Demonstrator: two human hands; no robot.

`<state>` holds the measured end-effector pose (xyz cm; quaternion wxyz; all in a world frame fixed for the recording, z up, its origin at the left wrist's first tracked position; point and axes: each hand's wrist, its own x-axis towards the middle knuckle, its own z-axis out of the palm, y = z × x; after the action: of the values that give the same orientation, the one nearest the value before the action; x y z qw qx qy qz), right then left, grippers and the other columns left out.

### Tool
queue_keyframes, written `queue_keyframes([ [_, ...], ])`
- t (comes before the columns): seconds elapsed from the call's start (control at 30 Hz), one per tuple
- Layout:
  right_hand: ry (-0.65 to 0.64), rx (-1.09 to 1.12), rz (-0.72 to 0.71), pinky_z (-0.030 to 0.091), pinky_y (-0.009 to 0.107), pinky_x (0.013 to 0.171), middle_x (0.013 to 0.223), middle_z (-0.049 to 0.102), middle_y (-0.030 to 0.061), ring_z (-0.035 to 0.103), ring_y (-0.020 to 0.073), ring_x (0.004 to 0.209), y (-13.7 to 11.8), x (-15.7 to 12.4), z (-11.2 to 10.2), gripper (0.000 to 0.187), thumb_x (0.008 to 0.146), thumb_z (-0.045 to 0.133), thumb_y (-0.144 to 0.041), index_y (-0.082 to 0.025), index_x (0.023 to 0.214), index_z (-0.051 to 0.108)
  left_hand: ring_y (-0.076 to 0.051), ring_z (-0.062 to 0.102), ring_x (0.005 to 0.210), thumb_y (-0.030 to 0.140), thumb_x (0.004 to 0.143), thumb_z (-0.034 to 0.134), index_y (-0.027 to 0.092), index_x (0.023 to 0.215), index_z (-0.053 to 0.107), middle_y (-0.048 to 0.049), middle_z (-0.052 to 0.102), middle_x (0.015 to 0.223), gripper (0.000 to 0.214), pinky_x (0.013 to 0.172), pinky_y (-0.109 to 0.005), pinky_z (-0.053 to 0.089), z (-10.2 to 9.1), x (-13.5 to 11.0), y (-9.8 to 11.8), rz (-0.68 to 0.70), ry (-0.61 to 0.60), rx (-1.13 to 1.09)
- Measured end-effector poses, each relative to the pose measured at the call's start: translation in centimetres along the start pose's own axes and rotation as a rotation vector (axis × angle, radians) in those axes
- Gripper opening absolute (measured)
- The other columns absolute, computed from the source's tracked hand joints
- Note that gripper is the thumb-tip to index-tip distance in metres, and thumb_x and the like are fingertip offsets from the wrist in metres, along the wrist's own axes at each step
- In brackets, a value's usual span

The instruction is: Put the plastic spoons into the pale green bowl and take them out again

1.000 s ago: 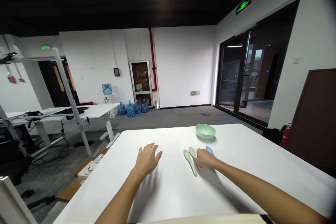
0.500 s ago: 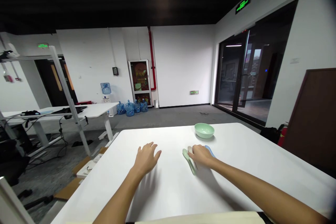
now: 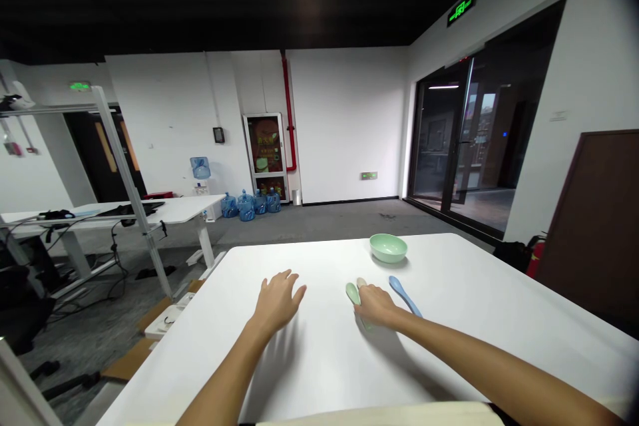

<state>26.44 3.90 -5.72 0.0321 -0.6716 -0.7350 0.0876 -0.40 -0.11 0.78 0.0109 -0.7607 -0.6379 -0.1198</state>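
My left hand (image 3: 277, 299) hovers with its fingers spread at the left of the white table (image 3: 319, 373), holding nothing. My right hand (image 3: 378, 306) is closed over the handle of a light green spoon (image 3: 352, 292), its thumb at the handle's left side. The green spoon's bowl shows beyond the fingers, and most of its handle is covered. Beside it lies a beige spoon (image 3: 361, 282), with only its bowl tip visible past my knuckles. A blue spoon (image 3: 403, 294) rests just right of this hand, apart from it. Behind the spoons stands a light green bowl (image 3: 389, 249).
Open cardboard boxes (image 3: 130, 359) sit on the floor by the table's left side. Farther left, another white table (image 3: 192, 208) carries cables and dark items behind a metal post (image 3: 124, 180). Blue water bottles (image 3: 246, 206) stand near the back wall.
My right hand has shifted left, from over the beige spoon onto the green spoon's handle. More of the blue spoon is uncovered. My left hand has stayed in place.
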Motion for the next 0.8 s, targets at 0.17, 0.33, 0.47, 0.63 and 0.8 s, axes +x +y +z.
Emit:
queue_keyframes([
  [0.17, -0.003, 0.054, 0.002, 0.034, 0.029, 0.065, 0.105, 0.074, 0.0126, 0.071, 0.0245, 0.092, -0.3, -0.5, -0.6, 0.026, 0.087, 0.062, -0.023, -0.017, 0.113, 0.062, -0.031, 0.049, 0.15, 0.045, 0.106, 0.038, 0.024, 0.143, 0.063, -0.0134, 0.056, 0.159, 0.05, 0.124, -0.06, 0.033, -0.1, -0.1, 0.0, -0.003, 0.005, 0.0],
  [0.33, 0.038, 0.121, -0.013, 0.03, 0.027, 0.063, 0.092, 0.075, 0.0095, 0.068, 0.0193, 0.081, 0.9, 0.1, -2.1, 0.014, 0.09, 0.063, -0.03, -0.017, 0.085, 0.068, -0.03, 0.048, 0.15, 0.046, 0.105, 0.037, 0.024, 0.144, 0.062, -0.0136, 0.054, 0.161, 0.051, 0.124, -0.06, 0.033, -0.2, -0.1, 0.0, -0.005, -0.005, -0.001],
  [0.47, 0.082, 0.148, 0.005, 0.028, 0.026, 0.06, 0.076, 0.07, 0.0067, 0.063, 0.0161, 0.07, 3.4, 1.1, -3.6, 0.033, 0.091, 0.065, -0.037, -0.017, 0.064, 0.063, -0.032, 0.05, 0.149, 0.045, 0.106, 0.038, 0.024, 0.144, 0.062, -0.0139, 0.054, 0.161, 0.05, 0.124, -0.061, 0.034, -0.4, -0.2, 0.2, -0.001, -0.01, 0.003],
  [0.63, 0.113, 0.124, 0.035, 0.028, 0.027, 0.059, 0.066, 0.064, 0.0045, 0.058, 0.0156, 0.066, 7.3, 1.4, -5.0, 0.035, 0.092, 0.06, -0.031, -0.019, 0.059, 0.058, -0.032, 0.05, 0.15, 0.045, 0.106, 0.039, 0.024, 0.144, 0.063, -0.0134, 0.055, 0.16, 0.049, 0.124, -0.06, 0.034, -0.6, -0.2, 0.3, 0.007, -0.009, 0.008],
  [0.8, 0.127, 0.064, 0.111, 0.029, 0.028, 0.061, 0.077, 0.069, 0.007, 0.06, 0.0178, 0.071, 11.5, 1.2, -5.6, 0.03, 0.093, 0.058, -0.031, -0.019, 0.066, 0.061, -0.031, 0.049, 0.15, 0.045, 0.106, 0.039, 0.023, 0.145, 0.062, -0.0141, 0.055, 0.16, 0.05, 0.124, -0.061, 0.034, -0.5, -0.2, 0.3, 0.003, -0.013, 0.006],
])
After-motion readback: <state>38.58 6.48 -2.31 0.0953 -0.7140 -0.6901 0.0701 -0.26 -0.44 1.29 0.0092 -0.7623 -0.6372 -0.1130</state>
